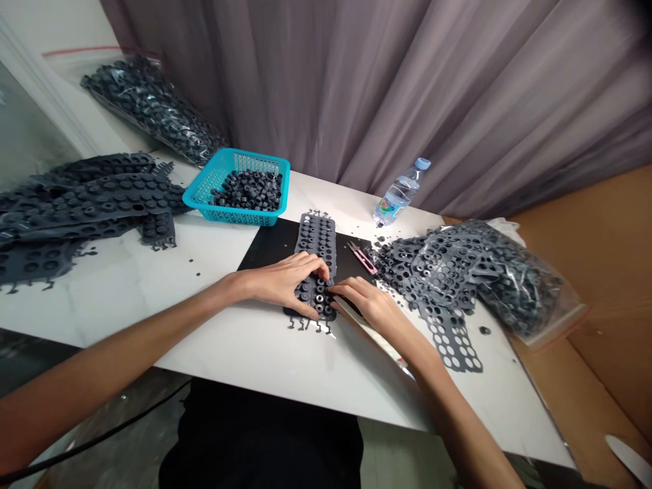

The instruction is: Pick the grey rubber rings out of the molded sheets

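Observation:
A dark grey moulded rubber sheet (318, 238) with rows of round knobs lies lengthwise on a black mat (269, 244). Its near end shows ring-like holes and thin curled tabs. My left hand (285, 282) rests over the sheet's left side, with thumb and fingers apart and touching it. At the right edge of the sheet, my right hand (369, 305) has its fingertips closed on the rubber. A pale strip (374, 336) runs beneath the right hand; whether the hand holds it I cannot tell. Pink-handled thread snips (361, 258) lie just beyond that hand.
A turquoise basket (237, 217) holds many small dark rubber pieces. Knobbed sheets (102, 193) are heaped at left, below a filled plastic bag (153, 109). A water bottle (400, 197) stands at the back. Punched-out sheets (438, 272) and another bag (524, 292) lie at right.

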A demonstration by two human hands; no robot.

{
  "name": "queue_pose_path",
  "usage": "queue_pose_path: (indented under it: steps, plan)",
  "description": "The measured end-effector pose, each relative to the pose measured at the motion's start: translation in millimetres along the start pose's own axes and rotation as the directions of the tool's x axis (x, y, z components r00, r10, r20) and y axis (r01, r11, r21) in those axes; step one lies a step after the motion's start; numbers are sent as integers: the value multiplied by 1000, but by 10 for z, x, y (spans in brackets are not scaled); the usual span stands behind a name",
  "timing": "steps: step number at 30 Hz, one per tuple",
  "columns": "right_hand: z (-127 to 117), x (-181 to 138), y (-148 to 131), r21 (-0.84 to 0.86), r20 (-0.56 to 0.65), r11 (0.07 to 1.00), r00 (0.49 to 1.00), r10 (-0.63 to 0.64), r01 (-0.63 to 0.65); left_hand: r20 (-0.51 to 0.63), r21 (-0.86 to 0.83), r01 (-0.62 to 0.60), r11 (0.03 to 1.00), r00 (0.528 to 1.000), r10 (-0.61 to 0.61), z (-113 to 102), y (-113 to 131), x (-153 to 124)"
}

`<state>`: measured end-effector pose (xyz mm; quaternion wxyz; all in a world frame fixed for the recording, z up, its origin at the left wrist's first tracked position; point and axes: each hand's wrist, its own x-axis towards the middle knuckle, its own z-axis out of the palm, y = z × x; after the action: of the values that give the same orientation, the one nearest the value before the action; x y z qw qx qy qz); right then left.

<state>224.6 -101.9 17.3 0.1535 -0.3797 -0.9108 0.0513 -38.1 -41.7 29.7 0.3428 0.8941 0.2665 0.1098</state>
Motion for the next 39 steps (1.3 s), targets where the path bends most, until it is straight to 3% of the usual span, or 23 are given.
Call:
queue_pose_path:
  steps: [7,12,17,24,32,39]
  plan:
    - [135,-3,53,-58,-16,998,999,30,-31,13,16,3,1000,1000,-3,-3,7,2]
    - [251,31,-25,-62,-142,962,956,256,-267,34,37,-3,999,999,2,6,-3,13]
    - [103,-16,-11,4,-218,894,872,439,-449,39,23,0,1000,999,-1,13,-16,19]
    - [-71,-195,216,16,-244,907,878,413,-422,-2,-24,-12,1000,1000,12,23,-5,-2]
    - [-104,-10,-22,315,12,889,938,345,-331,-47,-59,7,998,999,-9,33,11,3]
    - [-69,9,-34,275,3,916,953,303,-293,-2,-23,37,999,999,-37,6,2,-9]
